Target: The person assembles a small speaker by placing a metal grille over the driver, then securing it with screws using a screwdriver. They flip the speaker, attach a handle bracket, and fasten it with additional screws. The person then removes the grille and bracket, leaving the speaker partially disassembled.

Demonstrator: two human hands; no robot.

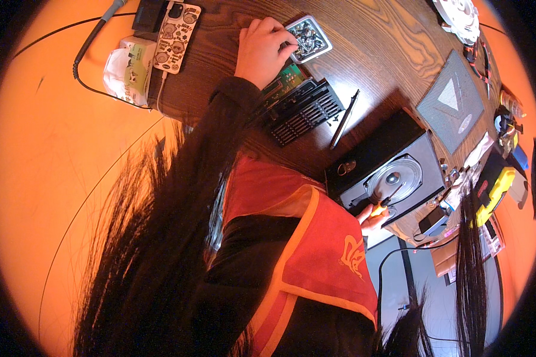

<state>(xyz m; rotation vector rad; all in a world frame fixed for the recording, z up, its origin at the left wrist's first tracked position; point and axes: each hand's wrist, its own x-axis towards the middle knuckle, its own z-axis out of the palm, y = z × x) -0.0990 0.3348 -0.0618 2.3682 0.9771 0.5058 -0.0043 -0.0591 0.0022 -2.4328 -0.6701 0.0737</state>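
My left hand (267, 52) reaches over the left edge of a small white tray (323, 56) of metal screws (308, 39). Its fingertips are drawn together at the screws, and I cannot make out whether one is between them. In my right hand (370, 222) is a screwdriver (382, 206) with a yellow and black handle, its shaft pointing over a speaker (393, 177). The speaker has a black cabinet and a round silver cone and lies face up near my lap. A green circuit board (290, 77) with a black slotted panel (307, 112) lies below the tray.
A thin black rod (345, 119) lies beside the panel. Right of it is a grey mesh speaker grille (451, 102). A patterned phone (177, 38) and a tissue pack (128, 71) sit at the left with cables. Tools and a yellow-black case (497, 187) crowd the far right.
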